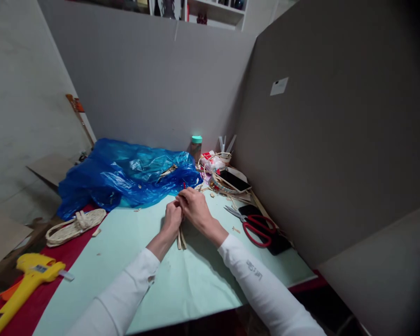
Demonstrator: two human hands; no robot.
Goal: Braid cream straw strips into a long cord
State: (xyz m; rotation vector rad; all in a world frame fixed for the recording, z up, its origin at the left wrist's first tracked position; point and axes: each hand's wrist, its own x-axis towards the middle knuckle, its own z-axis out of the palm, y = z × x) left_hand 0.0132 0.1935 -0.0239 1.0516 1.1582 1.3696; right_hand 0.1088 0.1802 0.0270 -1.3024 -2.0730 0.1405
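Note:
My left hand (173,216) and my right hand (196,206) meet over the middle of the table, fingers closed and pressed together. Between them they grip a small bundle of pale straw-like strips (181,239), whose ends hang down below my left hand. A thin red tip (184,185) sticks up just beyond my right fingers; what it belongs to is hidden. Red-handled scissors (257,228) lie to the right with blades partly apart, across a black flat object (280,243). Left of my hands lies a woven straw sandal-shaped piece (76,227).
A blue plastic bag (126,168) covers the back left, with strips on it. A yellow glue gun (31,280) lies at the front left. At the back right are a jar with a green lid (196,148) and a phone (234,180) on a round basket. Grey partitions (154,79) enclose the table.

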